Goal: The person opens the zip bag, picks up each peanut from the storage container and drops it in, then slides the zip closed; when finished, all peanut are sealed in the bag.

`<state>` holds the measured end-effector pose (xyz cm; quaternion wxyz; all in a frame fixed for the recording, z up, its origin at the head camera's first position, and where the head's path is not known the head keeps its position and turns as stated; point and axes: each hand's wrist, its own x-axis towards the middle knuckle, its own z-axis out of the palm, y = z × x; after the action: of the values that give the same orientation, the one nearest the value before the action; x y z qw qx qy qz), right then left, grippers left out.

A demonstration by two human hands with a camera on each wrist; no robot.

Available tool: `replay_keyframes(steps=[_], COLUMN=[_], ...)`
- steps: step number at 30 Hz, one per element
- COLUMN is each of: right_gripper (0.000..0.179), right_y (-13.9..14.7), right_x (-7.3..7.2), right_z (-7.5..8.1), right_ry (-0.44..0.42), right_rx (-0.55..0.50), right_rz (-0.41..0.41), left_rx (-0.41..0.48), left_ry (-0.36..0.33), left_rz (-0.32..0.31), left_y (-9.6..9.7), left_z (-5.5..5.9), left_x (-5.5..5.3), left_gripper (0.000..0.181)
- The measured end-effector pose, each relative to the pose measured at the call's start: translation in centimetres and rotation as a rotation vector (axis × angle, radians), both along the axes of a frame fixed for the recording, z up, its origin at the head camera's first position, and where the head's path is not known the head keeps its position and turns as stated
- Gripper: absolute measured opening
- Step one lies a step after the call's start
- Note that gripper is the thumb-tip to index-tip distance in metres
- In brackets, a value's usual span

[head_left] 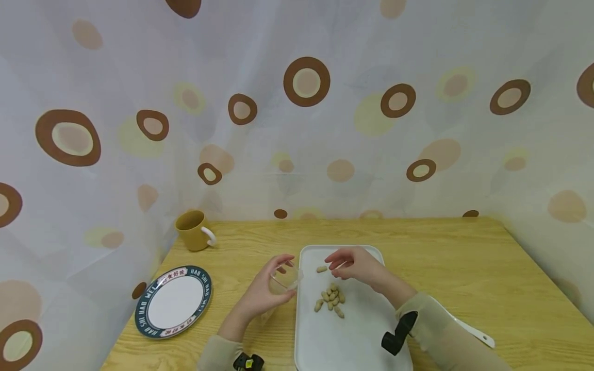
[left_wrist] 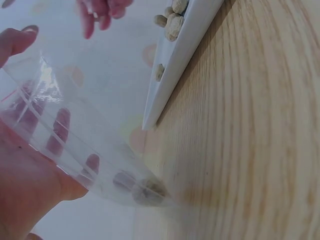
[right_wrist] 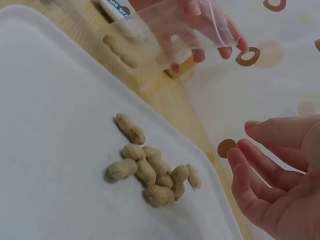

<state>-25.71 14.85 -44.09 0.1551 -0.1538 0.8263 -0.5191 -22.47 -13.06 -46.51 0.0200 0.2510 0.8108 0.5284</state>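
My left hand [head_left: 262, 291] holds a clear plastic bag [left_wrist: 100, 135] by its spread mouth, at the left side of the white tray [head_left: 362, 335]. Through the film a peanut [right_wrist: 120, 51] shows at the bottom of the bag. Over the tray's far part hovers my right hand [head_left: 355, 268], fingers loosely bent and nothing between thumb and fingertips in the right wrist view. A single unshelled peanut [head_left: 322, 269] lies close to those fingertips. Several more peanuts [right_wrist: 146, 171] sit in a loose pile on the tray, nearer to me.
To the left lies a plate [head_left: 176, 304] with a dark green lettered rim. Behind it stands a mustard-yellow mug [head_left: 195, 234] with a white handle. A white utensil handle [head_left: 478, 334] sticks out from under my right forearm on the wooden table [head_left: 468, 268]. A patterned curtain [head_left: 325, 139] hangs behind.
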Motion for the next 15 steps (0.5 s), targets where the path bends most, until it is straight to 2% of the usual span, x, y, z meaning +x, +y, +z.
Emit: replay_keyframes(steps=[8,15], right_gripper=[0.027,0.021], right_y=[0.6,0.6], right_x=[-0.3,-0.1], right_z=[-2.2,-3.4], right_ry=[0.016,-0.006], right_rx=[0.141,0.184], right_rz=[-0.004,-0.008], left_rx=[0.005,0.019], left_ry=[0.033,0.023], left_rz=[-0.017,-0.017], left_y=[-0.2,-0.2], left_z=[-0.3,-0.3], left_x=[-0.3,-0.1], left_gripper=[0.070,0.071])
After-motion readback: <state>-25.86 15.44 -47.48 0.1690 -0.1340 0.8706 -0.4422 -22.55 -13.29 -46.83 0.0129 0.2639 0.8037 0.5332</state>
